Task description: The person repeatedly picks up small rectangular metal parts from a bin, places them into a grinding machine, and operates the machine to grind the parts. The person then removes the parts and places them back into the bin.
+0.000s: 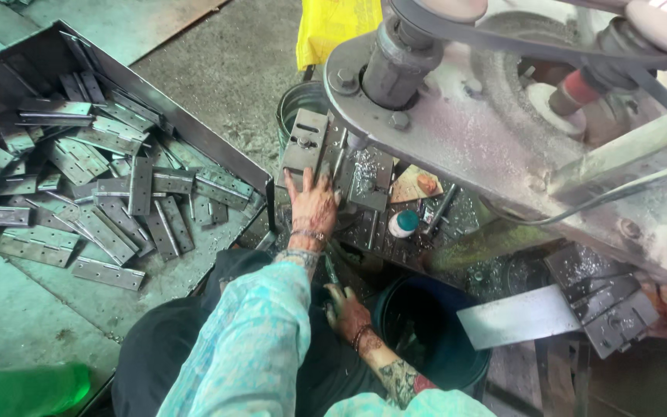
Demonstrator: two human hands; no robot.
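Pressing a steel hinge under the left hand fingers.

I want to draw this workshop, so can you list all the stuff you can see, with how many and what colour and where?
Metal hinges: many, grey, heaped in the tray on the left.
Tray: one, dark metal, left side.
Drilling machine: one, grey and dusty, top right, with a black belt.
Metal block: one, grey, on the machine table by the fingers.
Small bottle: one, white with a teal cap, on the machine table.
Bucket: one, dark blue, below the machine table.
Bag: one, yellow, top middle.
Bottle: one, green, bottom left corner.
Left hand: resting on the machine table, touching the metal block.
Right hand: low, beside the bucket; what it holds is unclear.
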